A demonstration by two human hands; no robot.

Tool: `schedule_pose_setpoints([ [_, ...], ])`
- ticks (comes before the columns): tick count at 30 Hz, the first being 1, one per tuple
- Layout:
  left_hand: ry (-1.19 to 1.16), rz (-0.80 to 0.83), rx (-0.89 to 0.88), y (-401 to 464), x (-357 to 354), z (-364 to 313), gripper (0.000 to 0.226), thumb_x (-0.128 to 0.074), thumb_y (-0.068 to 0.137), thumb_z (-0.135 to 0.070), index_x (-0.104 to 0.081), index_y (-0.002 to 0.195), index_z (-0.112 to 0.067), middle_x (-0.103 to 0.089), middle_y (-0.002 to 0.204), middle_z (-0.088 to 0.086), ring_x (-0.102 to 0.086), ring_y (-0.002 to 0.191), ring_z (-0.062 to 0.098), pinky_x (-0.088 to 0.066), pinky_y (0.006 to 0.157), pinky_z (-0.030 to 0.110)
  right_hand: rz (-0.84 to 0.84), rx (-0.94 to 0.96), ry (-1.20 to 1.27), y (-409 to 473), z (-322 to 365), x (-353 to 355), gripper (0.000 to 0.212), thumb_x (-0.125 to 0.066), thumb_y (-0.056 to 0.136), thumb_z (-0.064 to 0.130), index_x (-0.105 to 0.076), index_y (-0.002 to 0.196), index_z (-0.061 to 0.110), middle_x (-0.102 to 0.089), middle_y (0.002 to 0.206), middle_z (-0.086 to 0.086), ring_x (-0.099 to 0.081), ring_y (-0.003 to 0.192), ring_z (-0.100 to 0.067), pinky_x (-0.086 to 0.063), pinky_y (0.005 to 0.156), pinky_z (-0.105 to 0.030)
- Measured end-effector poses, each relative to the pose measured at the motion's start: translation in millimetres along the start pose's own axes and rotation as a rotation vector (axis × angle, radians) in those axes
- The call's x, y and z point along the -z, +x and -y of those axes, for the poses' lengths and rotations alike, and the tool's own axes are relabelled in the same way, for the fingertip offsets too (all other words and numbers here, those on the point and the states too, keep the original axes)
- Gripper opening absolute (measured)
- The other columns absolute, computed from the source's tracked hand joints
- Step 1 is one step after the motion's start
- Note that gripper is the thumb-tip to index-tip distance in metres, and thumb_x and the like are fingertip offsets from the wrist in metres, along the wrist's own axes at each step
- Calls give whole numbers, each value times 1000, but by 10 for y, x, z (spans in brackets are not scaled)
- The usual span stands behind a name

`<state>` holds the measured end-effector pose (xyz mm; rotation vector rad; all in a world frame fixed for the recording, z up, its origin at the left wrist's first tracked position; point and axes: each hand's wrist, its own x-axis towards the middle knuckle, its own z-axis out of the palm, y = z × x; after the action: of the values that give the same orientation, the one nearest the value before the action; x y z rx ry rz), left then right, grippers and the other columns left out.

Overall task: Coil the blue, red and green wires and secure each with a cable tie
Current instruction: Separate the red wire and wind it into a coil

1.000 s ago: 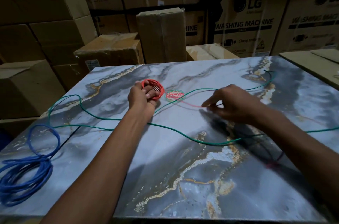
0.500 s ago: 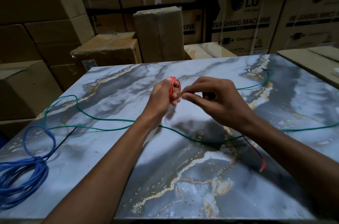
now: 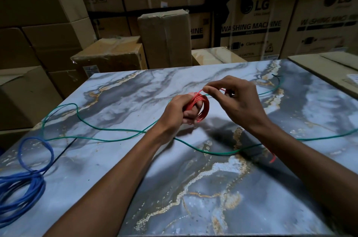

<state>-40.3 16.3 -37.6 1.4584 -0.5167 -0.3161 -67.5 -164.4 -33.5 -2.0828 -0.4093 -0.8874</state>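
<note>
far left, at the near corner of the marble-patterned table (image 3: 193,198), the blue wire (image 3: 21,188) lies in a loose bundle of loops, with one loop standing out above it. i cannot see any tie on it. a thin dark strand (image 3: 58,157), maybe a cable tie, lies just beside it.

moving right, the green wire (image 3: 108,130) snakes uncoiled across the table, passing under both forearms and off the right edge.

at centre, my left hand (image 3: 178,112) is closed around the red wire coil (image 3: 199,107), fingers through the ring and thumb pressing the turns together. a second ago that coil lay flat on the table under this hand. now it is lifted and stands on edge above the surface.

just right of it, my right hand (image 3: 234,101) has come in from further right. its thumb and forefinger pinch a strand of red wire at the top of the coil, with the other fingers loosely curled.

further right, the free red tail (image 3: 272,158) shows beside my right forearm, near the green wire.

i judge the red coil nearly wound, with a short tail left to wrap. no tie is on it yet, and the green wire is not started.
</note>
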Motion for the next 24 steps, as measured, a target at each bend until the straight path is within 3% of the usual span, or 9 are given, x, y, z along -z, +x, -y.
schedule_pose_setpoints([
  [3, -137, 2, 16, 16, 35, -10, 41, -28, 107, -23, -53, 80, -6, -25, 48, -5, -20, 40, 10, -29, 56, 33, 76, -28, -45, 6, -51, -11, 17, -70, 97, 26, -81, 104, 15, -72, 81, 10, -62, 70, 6, -38, 60, -9],
  [5, -237, 16, 22, 31, 85, -20, 39, -28, 107, -25, -52, 81, -6, -24, 48, -6, -18, 40, 9, -29, 56, 32, 139, -54, -58, 8, -78, -8, 19, -66, 99, 28, -80, 105, 18, -72, 74, 7, -62, 60, -3, -41, 55, -15],
  [8, -433, 28, 46, 51, 155, -56, 38, -30, 106, -28, -50, 81, -8, -24, 47, -8, -19, 37, 6, -31, 54, 28, 228, -94, -25, -3, -104, 9, 21, -62, 102, 24, -78, 115, 19, -69, 68, 3, -47, 43, -6, -34, 48, -14],
  [12, -616, -63, 33, 57, 186, -109, 38, -29, 107, -25, -49, 78, -10, -22, 48, -8, -19, 36, 5, -36, 48, 22, 347, -89, -61, -21, -119, 16, 30, -58, 104, 20, -68, 132, 23, -73, 74, 7, -46, 47, -5, -43, 51, -27],
  [17, -641, -314, 7, 104, 322, -142, 38, -30, 107, -23, -46, 75, -12, -23, 45, -8, -19, 35, 6, -36, 46, 22, 483, -64, -187, -22, -129, 23, 28, -59, 102, 13, -69, 128, 10, -78, 83, 0, -59, 56, 6, -40, 58, -11],
  [21, -624, -493, 8, 139, 432, -117, 35, -33, 106, -23, -47, 76, -12, -26, 43, -7, -21, 35, 6, -36, 46, 21, 511, -68, -250, -3, -136, 67, 28, -64, 100, 19, -71, 126, 12, -79, 88, 2, -71, 71, -10, -44, 67, -9],
  [24, -641, -551, 7, 160, 471, -87, 35, -32, 106, -23, -47, 77, -12, -29, 42, -8, -23, 34, 6, -39, 46, 21, 519, -43, -286, -8, -99, 77, 27, -67, 98, 20, -73, 124, 15, -79, 91, 2, -68, 66, -9, -42, 64, -5],
])
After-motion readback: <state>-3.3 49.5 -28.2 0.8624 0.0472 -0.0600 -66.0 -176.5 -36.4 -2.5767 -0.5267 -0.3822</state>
